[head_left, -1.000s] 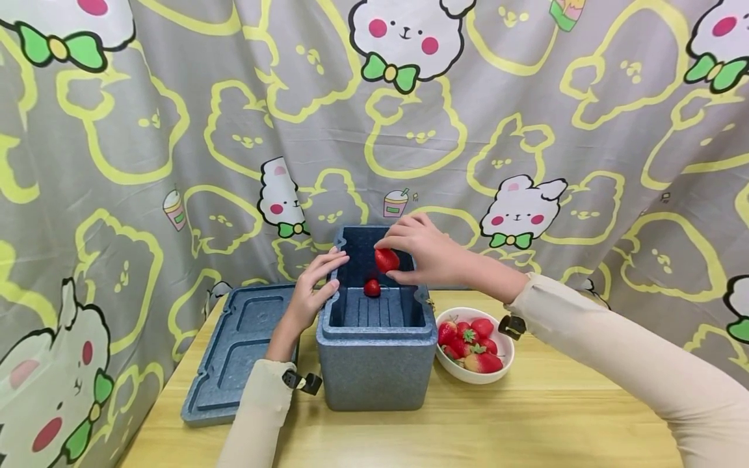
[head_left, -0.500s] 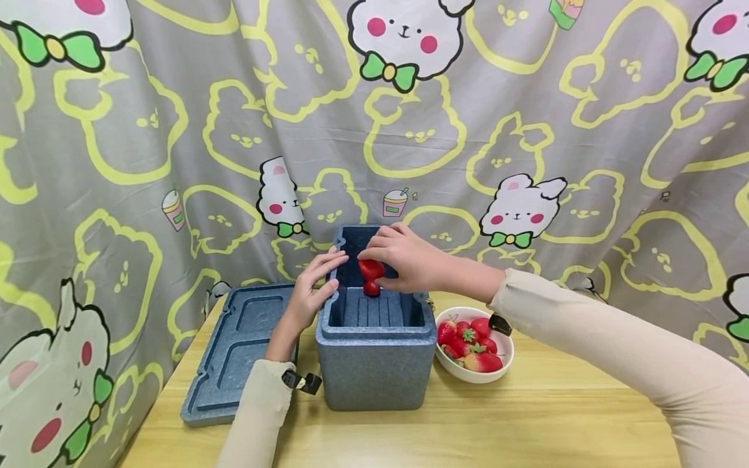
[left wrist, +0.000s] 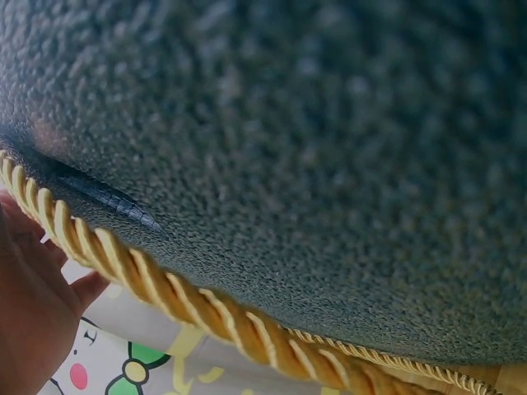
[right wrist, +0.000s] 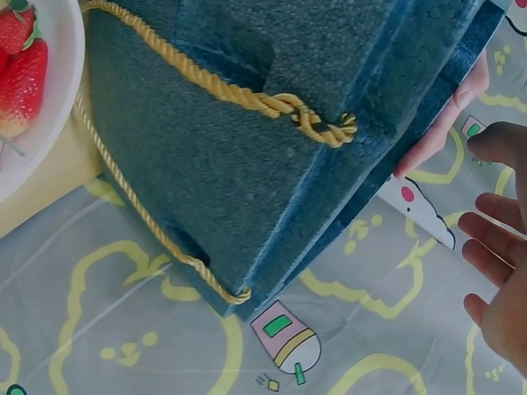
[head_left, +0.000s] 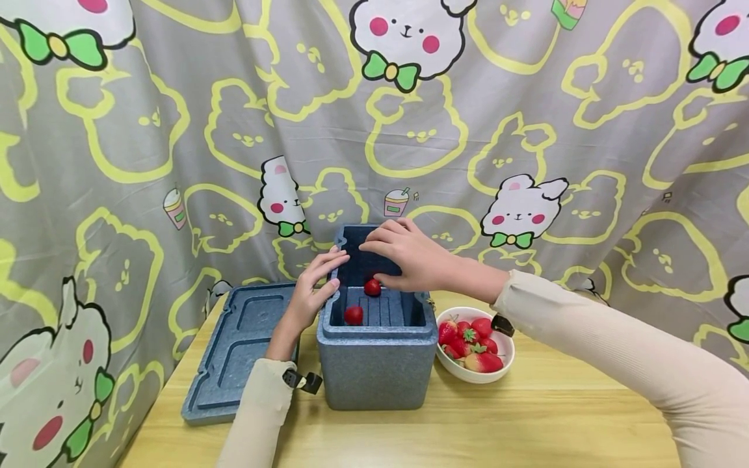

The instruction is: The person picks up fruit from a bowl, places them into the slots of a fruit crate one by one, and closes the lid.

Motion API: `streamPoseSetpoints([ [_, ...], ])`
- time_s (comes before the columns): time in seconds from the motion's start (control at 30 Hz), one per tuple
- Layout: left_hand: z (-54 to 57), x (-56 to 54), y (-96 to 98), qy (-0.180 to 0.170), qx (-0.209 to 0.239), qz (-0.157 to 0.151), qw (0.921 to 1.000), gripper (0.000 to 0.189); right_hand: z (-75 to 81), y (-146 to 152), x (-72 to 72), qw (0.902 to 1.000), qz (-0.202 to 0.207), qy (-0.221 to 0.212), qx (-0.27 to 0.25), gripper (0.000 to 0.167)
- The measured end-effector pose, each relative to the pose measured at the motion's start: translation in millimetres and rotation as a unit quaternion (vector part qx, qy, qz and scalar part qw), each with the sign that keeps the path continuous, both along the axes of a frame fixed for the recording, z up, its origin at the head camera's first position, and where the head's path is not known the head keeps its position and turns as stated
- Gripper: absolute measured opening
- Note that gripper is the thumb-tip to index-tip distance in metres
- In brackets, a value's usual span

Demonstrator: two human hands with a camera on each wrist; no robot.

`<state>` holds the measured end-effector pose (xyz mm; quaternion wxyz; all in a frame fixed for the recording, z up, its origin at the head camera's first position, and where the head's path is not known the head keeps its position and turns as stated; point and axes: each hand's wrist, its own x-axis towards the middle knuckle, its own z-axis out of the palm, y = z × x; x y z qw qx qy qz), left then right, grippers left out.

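Head view shows two red strawberries inside a speckled blue-grey box: a near strawberry [head_left: 354, 316] towards the near left corner and a far strawberry [head_left: 372, 287] farther back, beside the inner left wall. Both look round from above, so which way their tips point, or how their long axes lie, cannot be told. The box [head_left: 374, 374] stands upright and uncovered, its long axis running near to far, as do the ribs in its floor. Over its right side, the right hand [head_left: 409, 257] hangs with thumb and fingers apart, its grip empty; the thumb tip overlaps the far strawberry in this view, and whether it touches cannot be told. The left hand [head_left: 311, 290] rests on the left rim, fingers extended, its grip loose. Gold rope [right wrist: 251, 100] runs along the box's right wall to a knot near the rim. Just right of the box, a white bowl [head_left: 473, 377] holds more strawberries [head_left: 469, 337]. On the left lies the lid [head_left: 236, 357], flat, its long axis slanting from near left to far right. A pale wooden worktop [head_left: 526, 422] carries everything, before a grey patterned curtain [head_left: 409, 143].
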<state>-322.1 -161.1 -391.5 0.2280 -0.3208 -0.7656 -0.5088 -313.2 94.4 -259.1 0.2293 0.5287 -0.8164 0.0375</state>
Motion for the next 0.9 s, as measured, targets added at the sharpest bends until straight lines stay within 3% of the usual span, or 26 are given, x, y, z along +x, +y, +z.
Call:
streamPoseSetpoints([
  [0.53, -1.4, -1.2, 1.3, 0.016, 0.012, -0.013, 0.9997, 0.046, -15.2, 53.9, -11.3, 0.9966, -0.04, -0.032, -0.065, 0.042],
  [0.9, -2.9, -2.9, 0.7, 0.027, 0.018, -0.021, 0.9993, 0.045, -60.1, 108.6, -13.2, 0.9873, -0.095, -0.072, -0.105, 0.042],
])
